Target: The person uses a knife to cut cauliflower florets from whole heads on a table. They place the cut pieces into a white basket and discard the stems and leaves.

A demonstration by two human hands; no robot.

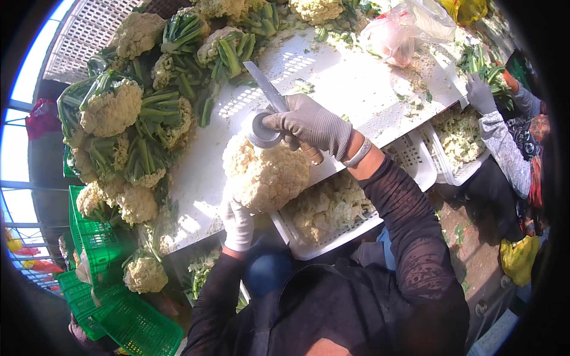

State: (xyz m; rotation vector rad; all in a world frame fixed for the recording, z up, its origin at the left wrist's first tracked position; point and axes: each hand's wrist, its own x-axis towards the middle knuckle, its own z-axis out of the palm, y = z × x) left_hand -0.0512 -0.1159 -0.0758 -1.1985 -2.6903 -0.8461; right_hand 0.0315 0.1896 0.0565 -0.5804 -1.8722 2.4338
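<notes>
My left hand point(237, 222), in a white glove, holds a large trimmed cauliflower head point(267, 175) from its lower left side, over the front edge of the white table point(196, 178). My right hand point(311, 124), in a grey glove, grips a metal tool with a round ring point(263, 129) at the cauliflower's top; whether the ring touches it I cannot tell. A flat metal blade point(265, 84) sticks up from the same hand, and a brown handle end point(311, 152) shows below it. Under the table edge stands a white basket point(307, 253) of cut florets.
Leafy cauliflowers point(111, 109) are heaped at the left. Green plastic crates point(138, 322) stand at lower left. A clear plastic bag point(392, 38) lies on the table's far side. At right, a co-worker's gloved hand point(481, 93) is near leaves, beside another floret basket point(461, 178).
</notes>
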